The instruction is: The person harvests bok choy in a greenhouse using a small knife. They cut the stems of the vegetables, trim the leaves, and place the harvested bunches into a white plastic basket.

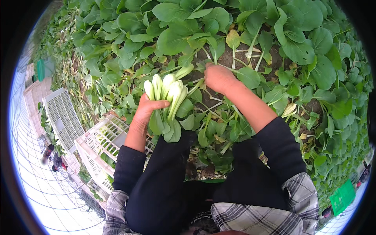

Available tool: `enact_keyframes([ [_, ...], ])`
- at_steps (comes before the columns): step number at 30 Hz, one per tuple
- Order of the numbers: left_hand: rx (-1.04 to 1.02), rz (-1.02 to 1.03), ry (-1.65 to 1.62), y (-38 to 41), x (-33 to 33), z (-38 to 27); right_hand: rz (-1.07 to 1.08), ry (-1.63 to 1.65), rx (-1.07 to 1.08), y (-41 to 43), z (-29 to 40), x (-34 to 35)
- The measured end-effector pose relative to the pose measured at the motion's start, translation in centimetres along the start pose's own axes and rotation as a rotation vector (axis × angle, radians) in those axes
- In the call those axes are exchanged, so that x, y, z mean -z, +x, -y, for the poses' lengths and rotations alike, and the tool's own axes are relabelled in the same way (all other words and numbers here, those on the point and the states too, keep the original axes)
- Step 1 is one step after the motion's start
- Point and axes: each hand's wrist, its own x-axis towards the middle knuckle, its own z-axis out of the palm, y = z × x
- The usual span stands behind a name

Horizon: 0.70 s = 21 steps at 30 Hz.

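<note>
Several heads of green-stemmed bok choy [173,100] are gathered in my left hand [149,107]. Their pale bases point up and away from me, and the leaves hang down over my leg. My right hand [218,77] reaches down among the growing bok choy plants [202,32], close to the soil and beside a thin upright stem. Its fingers are curled and mostly hidden, so I cannot make out whether they hold anything. Small leaves and cut-looking pale stalks [216,101] lie on the brown soil [229,57] around it.
A white slatted plastic crate [97,144] with greens inside stands to my left, with another white crate [63,117] beyond it. Green crates [343,196] are at the far right. People [57,160] are at the far left. Dense leaves surround my legs.
</note>
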Motion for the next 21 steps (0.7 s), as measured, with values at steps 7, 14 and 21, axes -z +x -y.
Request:
enact_keyframes([
  [7, 0.01, 0.13, -0.126, -2.5, -1.0, -2.1, 0.019, 1.455, 0.039, -3.5, 0.7, -0.2],
  [14, 0.05, 0.383, -0.144, -3.6, -4.3, -3.1, -0.058, 1.734, 0.03, -7.3, -1.0, 1.8],
  [21, -0.208, 0.174, -0.329, -5.4, -6.3, -5.1, -0.049, 1.677, 0.03, -11.9, -4.9, 4.1],
])
